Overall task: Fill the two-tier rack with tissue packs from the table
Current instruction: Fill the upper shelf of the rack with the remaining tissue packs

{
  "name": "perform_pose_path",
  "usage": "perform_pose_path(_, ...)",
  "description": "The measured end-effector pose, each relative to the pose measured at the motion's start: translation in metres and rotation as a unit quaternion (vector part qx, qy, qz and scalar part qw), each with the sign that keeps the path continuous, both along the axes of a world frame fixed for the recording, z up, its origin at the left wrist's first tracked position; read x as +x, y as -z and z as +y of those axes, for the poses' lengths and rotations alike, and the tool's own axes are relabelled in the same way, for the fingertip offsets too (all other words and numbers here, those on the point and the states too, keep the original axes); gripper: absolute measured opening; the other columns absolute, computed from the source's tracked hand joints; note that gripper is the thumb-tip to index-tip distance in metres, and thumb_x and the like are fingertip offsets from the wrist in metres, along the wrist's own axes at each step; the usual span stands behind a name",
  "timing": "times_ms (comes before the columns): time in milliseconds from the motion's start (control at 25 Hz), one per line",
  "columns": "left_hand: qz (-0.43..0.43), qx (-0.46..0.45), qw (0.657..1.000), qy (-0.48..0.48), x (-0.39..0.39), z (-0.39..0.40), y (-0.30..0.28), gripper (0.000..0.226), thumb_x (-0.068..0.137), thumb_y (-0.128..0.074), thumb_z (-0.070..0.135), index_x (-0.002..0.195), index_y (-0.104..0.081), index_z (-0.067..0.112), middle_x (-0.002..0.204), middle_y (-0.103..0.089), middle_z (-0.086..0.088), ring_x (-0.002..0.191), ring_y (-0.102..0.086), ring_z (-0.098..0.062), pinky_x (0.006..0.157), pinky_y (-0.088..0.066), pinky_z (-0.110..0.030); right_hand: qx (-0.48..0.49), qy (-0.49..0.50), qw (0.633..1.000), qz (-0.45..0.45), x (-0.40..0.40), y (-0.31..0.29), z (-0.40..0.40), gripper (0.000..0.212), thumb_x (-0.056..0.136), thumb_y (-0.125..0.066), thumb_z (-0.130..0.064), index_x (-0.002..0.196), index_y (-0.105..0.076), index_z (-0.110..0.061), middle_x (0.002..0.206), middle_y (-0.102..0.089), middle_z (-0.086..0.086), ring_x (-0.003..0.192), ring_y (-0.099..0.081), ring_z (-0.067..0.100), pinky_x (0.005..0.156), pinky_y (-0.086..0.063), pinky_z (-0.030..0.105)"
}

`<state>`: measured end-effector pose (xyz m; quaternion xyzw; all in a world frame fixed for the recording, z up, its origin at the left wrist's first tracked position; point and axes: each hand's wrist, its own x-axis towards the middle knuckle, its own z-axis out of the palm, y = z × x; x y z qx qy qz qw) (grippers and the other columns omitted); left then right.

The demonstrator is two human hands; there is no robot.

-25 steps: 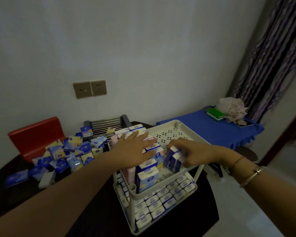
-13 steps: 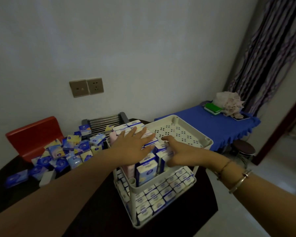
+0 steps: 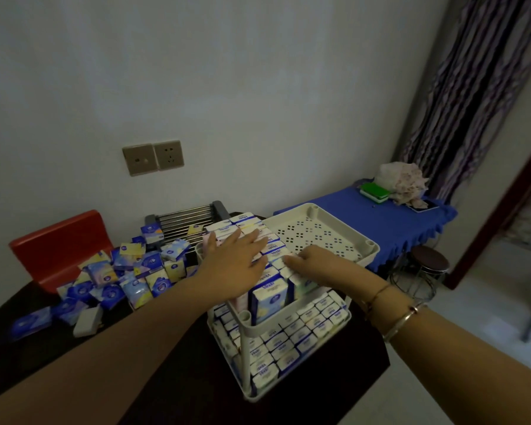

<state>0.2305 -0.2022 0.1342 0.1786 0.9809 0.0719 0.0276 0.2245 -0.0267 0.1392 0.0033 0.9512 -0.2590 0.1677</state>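
Item: two-tier rack [image 3: 369, 245], white plastic, standing on the dark surface [image 3: 154, 375]. We record its lower tier [image 3: 292, 342] as packed with tissue packs laid in rows. The upper tier [image 3: 311, 233] is perforated; its left part holds upright tissue packs [image 3: 269, 297], its right part shows bare perforated floor.

Hands: our left hand [image 3: 236, 265] lies flat on the tops of the upright packs in the upper tier, fingers straight and spread, gripping nothing. Our right hand [image 3: 316, 265] sits just beside it at the right edge of the same row, fingers bent down onto the packs; we cannot tell whether it grips one or only presses on them. Two bracelets [image 3: 402, 320] sit on the right wrist.

Stock remaining: a loose pile of tissue packs [image 3: 126, 276], blue, yellow and pale wrappers, heaped on the surface left of the rack. One grey-white pack [image 3: 88, 322] lies at the near edge of the pile.

Also present: a red chair back [image 3: 59, 243] behind the pile; a metal slatted rack [image 3: 187, 216] against the wall; a wall socket plate [image 3: 153, 157]; a blue-covered table [image 3: 380, 219] to the right, carrying a green box [image 3: 374, 191] and a crumpled cloth [image 3: 402, 182]; a round stool [image 3: 428, 262] below it; a striped curtain [image 3: 472, 87].
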Motion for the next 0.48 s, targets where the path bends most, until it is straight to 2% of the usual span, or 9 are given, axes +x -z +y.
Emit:
perform_pose_path(160, 0.033, -0.014, 0.999, 0.002, -0.0016, 0.0008, 0.0086, 0.05, 0.1, -0.019, 0.043, 0.15, -0.012, 0.035, 0.159, -0.005, 0.011, 0.147, -0.002, -0.018, 0.113, 0.007, -0.057, -0.001, 0.005, 1.0, -0.002, 0.0021, 0.0028, -0.0073, 0.048, 0.098, -0.037, -0.045, 0.111, -0.056, -0.003, 0.103, -0.057, 0.012, 0.087, -0.051, 0.02, 0.069, -0.038, 0.026)
perform_pose_path(280, 0.032, -0.013, 0.999, 0.006, -0.0018, -0.0008, 0.0098, 0.051, 0.101, -0.018, 0.043, 0.15, -0.01, 0.035, 0.159, -0.003, 0.01, 0.147, -0.001, -0.019, 0.114, 0.007, -0.057, -0.036, 0.037, 0.998, -0.019, 0.0028, 0.0016, -0.0108, 0.047, 0.099, -0.036, -0.04, 0.116, -0.055, -0.001, 0.1, -0.055, 0.01, 0.086, -0.053, 0.021, 0.059, -0.042, 0.024)
perform_pose_path(360, 0.023, -0.002, 1.0, 0.008, -0.0015, -0.0026, 0.0077, 0.05, 0.101, -0.019, 0.044, 0.15, -0.012, 0.035, 0.159, -0.004, 0.01, 0.147, -0.001, -0.018, 0.115, 0.008, -0.056, -0.052, 0.051, 0.997, -0.032, 0.0041, -0.0013, -0.0107, 0.047, 0.099, -0.035, -0.04, 0.117, -0.054, -0.001, 0.106, -0.058, 0.01, 0.089, -0.056, 0.022, 0.068, -0.046, 0.026)
perform_pose_path(400, 0.018, 0.015, 1.0, 0.006, -0.0014, -0.0026, 0.0059, 0.05, 0.101, -0.021, 0.044, 0.149, -0.016, 0.035, 0.159, -0.007, 0.01, 0.147, -0.002, -0.017, 0.115, 0.008, -0.055, -0.043, 0.046, 0.998, -0.029, 0.0048, -0.0027, -0.0094, 0.049, 0.099, -0.034, -0.041, 0.116, -0.054, -0.001, 0.111, -0.06, 0.012, 0.092, -0.057, 0.023, 0.075, -0.046, 0.027)
perform_pose_path(480, 0.02, 0.079, 0.997, -0.002, -0.0009, -0.0012, 0.0022, 0.046, 0.101, -0.025, 0.043, 0.145, -0.029, 0.034, 0.157, -0.018, 0.01, 0.146, -0.01, -0.015, 0.116, 0.008, -0.053, 0.012, 0.027, 1.0, 0.008, 0.0071, -0.0059, -0.0049, 0.049, 0.1, -0.029, -0.043, 0.109, -0.056, -0.003, 0.11, -0.058, 0.013, 0.092, -0.053, 0.022, 0.078, -0.04, 0.029)
